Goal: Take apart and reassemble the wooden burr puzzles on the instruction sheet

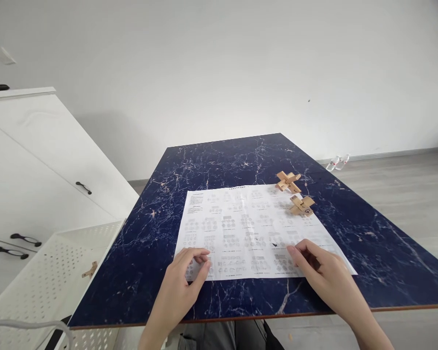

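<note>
A large printed instruction sheet (253, 233) with rows of small diagrams lies on the dark blue marbled table. My left hand (184, 274) rests on its lower left corner, holding nothing, with thumb and index finger slightly apart. Over the lower right part of the sheet is my right hand (323, 272), also without an object, its fingers loosely curled and the thumb pointing left. Two wooden interlocking puzzles stand at the sheet's upper right: a lettered one (288, 182) at the corner and, nearer me, another wooden puzzle (302, 206) marked G. Neither hand touches them.
The table (219, 167) reaches toward the wall. On the left stand a white cabinet (58, 146) with black handles and a perforated white basket (40, 277) containing a small wooden piece (90, 270). Clear plastic bottles (337, 162) are on the floor beyond the right edge.
</note>
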Demonstrator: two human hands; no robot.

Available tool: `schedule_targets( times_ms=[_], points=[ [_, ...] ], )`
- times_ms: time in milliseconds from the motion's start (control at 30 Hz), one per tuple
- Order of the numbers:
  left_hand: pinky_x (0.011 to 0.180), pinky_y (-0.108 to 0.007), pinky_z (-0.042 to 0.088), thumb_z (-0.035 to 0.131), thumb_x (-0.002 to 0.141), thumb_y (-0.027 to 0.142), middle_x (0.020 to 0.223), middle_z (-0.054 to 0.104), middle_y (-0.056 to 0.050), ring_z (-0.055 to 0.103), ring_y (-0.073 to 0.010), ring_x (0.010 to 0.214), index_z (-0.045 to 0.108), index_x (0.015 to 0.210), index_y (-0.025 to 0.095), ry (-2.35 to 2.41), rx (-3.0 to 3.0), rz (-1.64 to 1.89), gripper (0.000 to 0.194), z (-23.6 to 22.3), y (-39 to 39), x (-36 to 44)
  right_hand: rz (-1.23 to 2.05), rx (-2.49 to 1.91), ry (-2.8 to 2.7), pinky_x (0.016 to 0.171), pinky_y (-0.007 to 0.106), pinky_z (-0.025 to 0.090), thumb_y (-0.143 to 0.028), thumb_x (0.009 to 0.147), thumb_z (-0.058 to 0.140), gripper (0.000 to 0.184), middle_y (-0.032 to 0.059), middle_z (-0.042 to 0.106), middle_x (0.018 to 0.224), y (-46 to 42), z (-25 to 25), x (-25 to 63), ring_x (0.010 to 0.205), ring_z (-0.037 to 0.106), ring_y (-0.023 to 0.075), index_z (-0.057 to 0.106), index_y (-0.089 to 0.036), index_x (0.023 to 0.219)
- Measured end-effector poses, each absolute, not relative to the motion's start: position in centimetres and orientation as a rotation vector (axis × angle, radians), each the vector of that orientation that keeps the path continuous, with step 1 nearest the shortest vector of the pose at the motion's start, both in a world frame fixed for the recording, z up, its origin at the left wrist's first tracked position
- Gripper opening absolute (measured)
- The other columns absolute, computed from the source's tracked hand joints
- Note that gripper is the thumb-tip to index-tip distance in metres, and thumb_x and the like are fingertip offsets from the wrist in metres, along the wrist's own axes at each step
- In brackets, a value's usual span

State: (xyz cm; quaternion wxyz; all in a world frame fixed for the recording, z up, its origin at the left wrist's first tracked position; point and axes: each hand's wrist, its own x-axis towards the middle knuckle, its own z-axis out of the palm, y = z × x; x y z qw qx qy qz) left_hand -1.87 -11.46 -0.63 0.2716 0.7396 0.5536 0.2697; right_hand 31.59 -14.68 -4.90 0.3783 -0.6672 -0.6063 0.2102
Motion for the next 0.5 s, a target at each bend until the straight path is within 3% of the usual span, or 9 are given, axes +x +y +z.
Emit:
schedule_targets(
  times_ms=[500],
  points=[
    [0.092,-0.035,0.060,0.060,0.105,0.047,0.107,0.076,-0.003,0.074,-0.0227,0.100,0.072,0.116,0.029,1.492,2.015,0.720,0.025,-0.55,-11.45,-1.69,0.542,-1.690,-1.521,0.054,0.028,0.033,-0.064,0.104,0.054,0.049,-0.0049,0.050,0.057,-14.85,-5.22,31.81,0.052,0.044,0.0148,0.056,-0.025,0.075]
  ],
)
